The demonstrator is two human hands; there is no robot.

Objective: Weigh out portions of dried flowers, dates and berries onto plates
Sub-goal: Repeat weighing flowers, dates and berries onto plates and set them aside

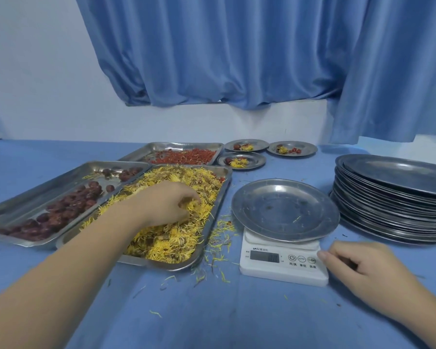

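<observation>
The single wide-angle camera sits on the person's head and looks forward and down across the blue table [212, 311], near enough that the scale [282, 263] and the dried flowers [176, 238] lie close below, while the curtain [237, 59] fills the top of the view.

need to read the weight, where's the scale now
In the head view the scale sits right of centre, under a plate, between the flower tray on its left and the plate stack on its right.
</observation>
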